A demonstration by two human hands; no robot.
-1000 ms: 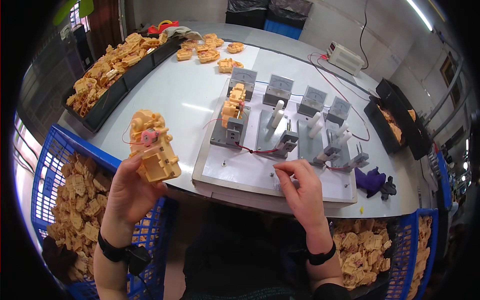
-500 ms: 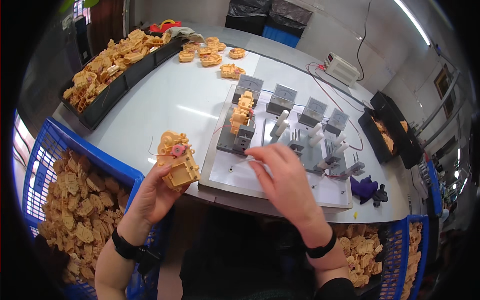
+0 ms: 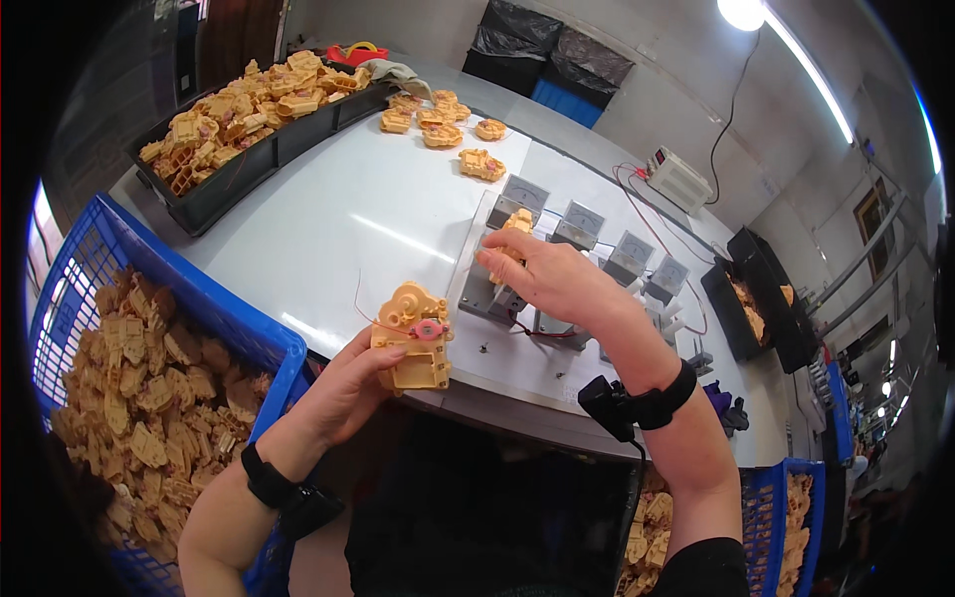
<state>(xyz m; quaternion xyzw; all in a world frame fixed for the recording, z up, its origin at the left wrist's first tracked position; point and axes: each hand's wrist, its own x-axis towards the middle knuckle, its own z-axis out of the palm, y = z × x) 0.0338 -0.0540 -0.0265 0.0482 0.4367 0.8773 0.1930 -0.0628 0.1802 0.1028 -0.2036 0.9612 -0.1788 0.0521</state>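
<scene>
My left hand [image 3: 343, 390] holds a tan plastic gear housing [image 3: 416, 368] above the table's front edge. A round pink-red part [image 3: 428, 330] sits on its face, and a thin wire sticks up from its left side. My right hand [image 3: 552, 274] reaches over the test board [image 3: 468, 343], its fingers bent around a second tan housing [image 3: 517, 221] standing on the leftmost grey fixture [image 3: 487, 298]. The hand partly covers this housing, so the exact fingertip contact is hidden. Behind the fixtures stands a row of analog meters [image 3: 525, 193].
A long black tray [image 3: 249, 164] heaped with housings lies at the far left; several loose housings [image 3: 482, 165] rest behind the board. Blue crates [image 3: 288, 348] of housings flank me. A power supply [image 3: 679, 177] with wires and black bins [image 3: 731, 298] are on the right.
My right hand has moved from the fixture's front up and away from me to the housing on it. My left hand with its housing has shifted right, and the view has turned slightly.
</scene>
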